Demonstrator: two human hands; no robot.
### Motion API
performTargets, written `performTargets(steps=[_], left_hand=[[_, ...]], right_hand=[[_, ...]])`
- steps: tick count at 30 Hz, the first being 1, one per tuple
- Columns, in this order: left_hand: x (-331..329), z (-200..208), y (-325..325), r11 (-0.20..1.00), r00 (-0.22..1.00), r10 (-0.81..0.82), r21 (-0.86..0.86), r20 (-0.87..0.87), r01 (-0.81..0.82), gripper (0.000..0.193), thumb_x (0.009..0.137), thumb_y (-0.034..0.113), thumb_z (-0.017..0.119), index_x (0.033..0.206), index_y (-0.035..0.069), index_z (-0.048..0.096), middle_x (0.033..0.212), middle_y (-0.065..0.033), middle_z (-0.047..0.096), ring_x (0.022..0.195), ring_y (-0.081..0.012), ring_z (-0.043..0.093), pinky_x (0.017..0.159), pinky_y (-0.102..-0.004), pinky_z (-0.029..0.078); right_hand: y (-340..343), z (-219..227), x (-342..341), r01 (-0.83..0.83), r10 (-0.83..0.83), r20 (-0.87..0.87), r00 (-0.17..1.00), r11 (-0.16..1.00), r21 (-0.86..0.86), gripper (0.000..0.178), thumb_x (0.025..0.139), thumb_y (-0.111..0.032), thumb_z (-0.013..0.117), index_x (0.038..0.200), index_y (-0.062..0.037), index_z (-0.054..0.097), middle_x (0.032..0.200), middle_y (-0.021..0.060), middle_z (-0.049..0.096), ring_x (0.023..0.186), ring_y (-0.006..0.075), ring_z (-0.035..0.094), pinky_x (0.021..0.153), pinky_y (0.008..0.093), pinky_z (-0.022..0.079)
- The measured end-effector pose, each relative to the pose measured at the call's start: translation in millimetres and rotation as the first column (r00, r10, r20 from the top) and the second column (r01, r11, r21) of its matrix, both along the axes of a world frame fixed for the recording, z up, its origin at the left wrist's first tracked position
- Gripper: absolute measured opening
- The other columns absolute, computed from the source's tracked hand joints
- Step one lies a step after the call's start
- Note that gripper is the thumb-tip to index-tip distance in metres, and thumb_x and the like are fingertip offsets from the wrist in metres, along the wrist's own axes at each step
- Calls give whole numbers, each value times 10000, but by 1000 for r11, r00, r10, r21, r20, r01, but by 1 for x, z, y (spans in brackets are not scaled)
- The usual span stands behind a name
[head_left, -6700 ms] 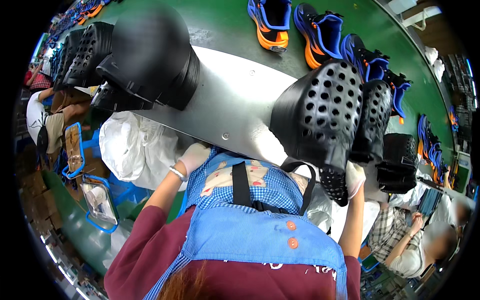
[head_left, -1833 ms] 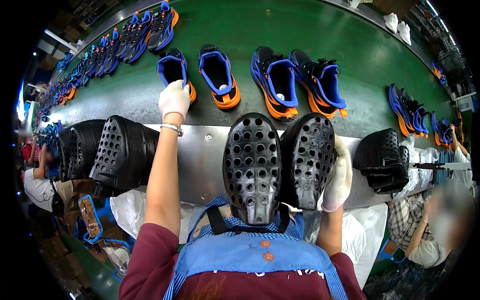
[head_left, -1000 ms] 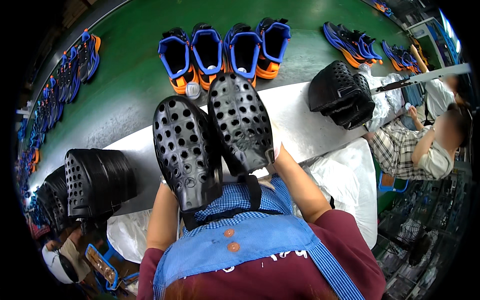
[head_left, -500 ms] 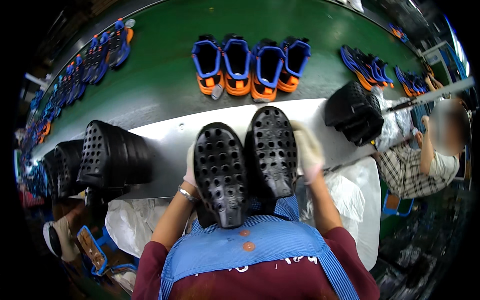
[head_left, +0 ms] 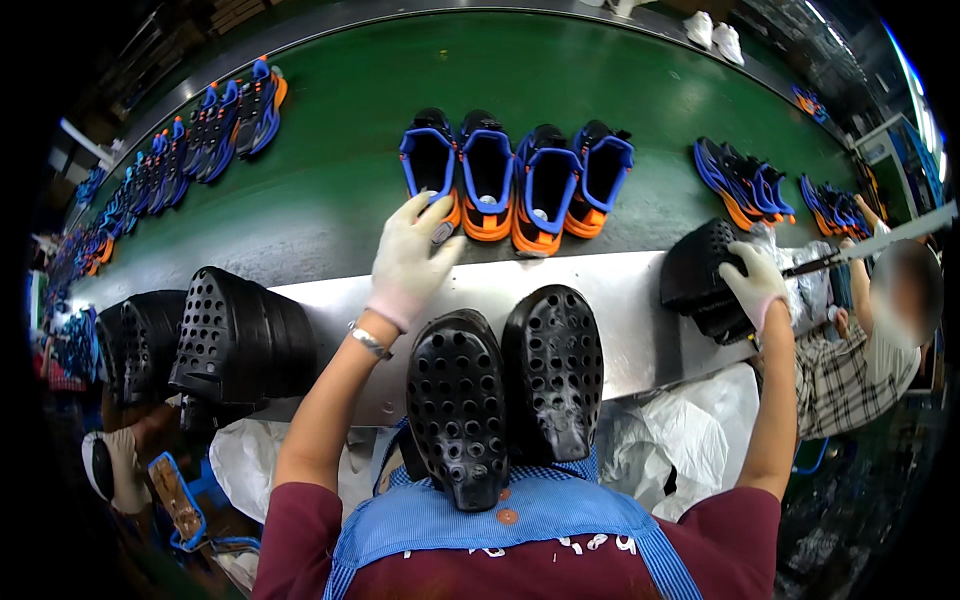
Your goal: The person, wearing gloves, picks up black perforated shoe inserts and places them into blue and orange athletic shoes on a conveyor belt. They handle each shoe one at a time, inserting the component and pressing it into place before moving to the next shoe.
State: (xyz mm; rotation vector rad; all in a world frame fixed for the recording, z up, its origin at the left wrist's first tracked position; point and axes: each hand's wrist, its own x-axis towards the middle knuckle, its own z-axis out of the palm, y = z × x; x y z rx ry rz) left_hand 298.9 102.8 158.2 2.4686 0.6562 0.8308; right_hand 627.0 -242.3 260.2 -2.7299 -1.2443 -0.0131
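My left hand [head_left: 408, 258], in a white glove, reaches forward with fingers spread and touches the heel of the leftmost of several blue and orange shoes [head_left: 432, 168] standing in a row on the green belt [head_left: 330, 190]. My right hand [head_left: 755, 285], also gloved, is stretched out to the right and grips the edge of a black perforated form [head_left: 698, 275] on the metal ledge [head_left: 590, 285]. Right in front of my chest two more black perforated shoe-shaped forms [head_left: 462, 400] stand side by side, untouched by either hand.
More black perforated forms [head_left: 235, 335] stand on the ledge at the left. Rows of blue shoes [head_left: 200, 130] lie along the belt at left and right [head_left: 745, 180]. White bags [head_left: 680, 450] hang below the ledge. A person in a checked shirt [head_left: 860, 350] works at the right.
Both hands have left the two black forms in front of me. My left hand has gone forward to the shoes on the belt, my right hand out to the form on the right.
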Motion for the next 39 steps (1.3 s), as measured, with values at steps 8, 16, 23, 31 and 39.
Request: performTargets(steps=[8,16,23,31,39], left_hand=[[53,8,24,979,880,19,187,-474,79,489,716,456,756,1039,99,669,864,-148,636,866,-312,614,777,-430,471],[64,48,60,971,873,-115,-240,-474,-3,509,778,557,690,901,63,704,860,-170,692,815,-308,673,743,-377,529],[59,83,67,930,839,-196,-368,-507,-5,529,785,539,686,932,33,722,834,-149,699,777,-239,671,737,-326,524],[55,74,52,948,863,-157,-317,-479,-4,508,794,548,683,889,50,711,805,-150,689,753,-275,663,707,-354,518],[38,32,29,997,952,-76,-9,-296,77,455,806,538,675,877,89,698,765,-118,674,741,-305,659,654,-406,519]], right_hand=[[1,26,-26,-1,-15,-133,991,993,-118,527,665,-177,760,1134,-10,589,1116,188,577,1046,359,572,918,395,472],[-14,31,-19,-106,84,-214,973,990,-94,571,626,-67,741,1165,-9,560,1116,173,555,1056,342,551,947,369,459],[-22,31,-14,-87,65,-208,976,992,-97,582,617,-54,752,1161,-5,552,1131,151,546,1022,295,557,923,358,471],[-35,33,-21,-107,98,-142,985,992,-60,597,621,-49,754,1178,-5,544,1137,159,545,991,298,560,903,360,476],[-17,81,-55,-138,140,-4,990,980,141,588,637,-3,732,1192,4,539,1180,159,530,1093,304,538,966,359,447]])
